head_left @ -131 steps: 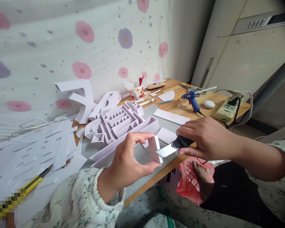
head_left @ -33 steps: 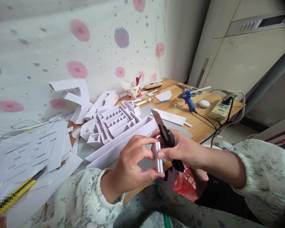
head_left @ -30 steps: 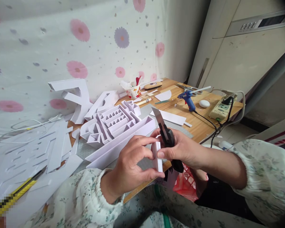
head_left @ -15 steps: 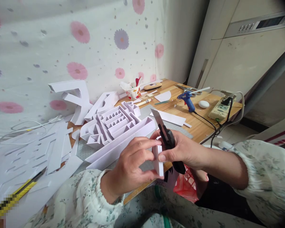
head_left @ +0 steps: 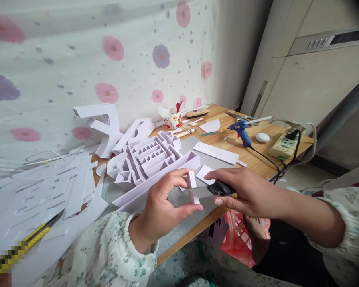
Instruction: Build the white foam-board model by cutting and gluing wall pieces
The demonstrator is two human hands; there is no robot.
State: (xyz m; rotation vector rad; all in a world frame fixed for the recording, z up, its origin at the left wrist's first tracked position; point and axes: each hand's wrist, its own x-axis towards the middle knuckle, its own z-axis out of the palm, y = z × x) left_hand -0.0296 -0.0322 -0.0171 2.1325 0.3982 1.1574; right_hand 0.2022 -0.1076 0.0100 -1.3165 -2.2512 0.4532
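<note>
My left hand (head_left: 169,199) grips a small white foam board piece (head_left: 192,180) upright between fingertips and thumb. My right hand (head_left: 242,189) is closed round a black utility knife (head_left: 219,188). Its bare blade (head_left: 199,192) points left and lies across the foam piece; how deep it sits in the piece I cannot tell. Just beyond the hands, a small flat white board (head_left: 206,174) rests on the grey cutting mat (head_left: 179,223). A long white open channel (head_left: 158,181) and a white foam form with many compartments (head_left: 149,153) stand behind my left hand.
A blue glue gun (head_left: 241,132), a white oval object (head_left: 262,137) and a power strip (head_left: 284,143) lie at the right. Scissors (head_left: 248,119) and a paper cup (head_left: 172,118) are farther back. A yellow knife (head_left: 26,243) lies over white sheets (head_left: 30,199) at left.
My right hand has let go of the foam piece and moved right. The knife has swung from pointing up to lying level, its blade now across the piece, which my left hand still holds.
</note>
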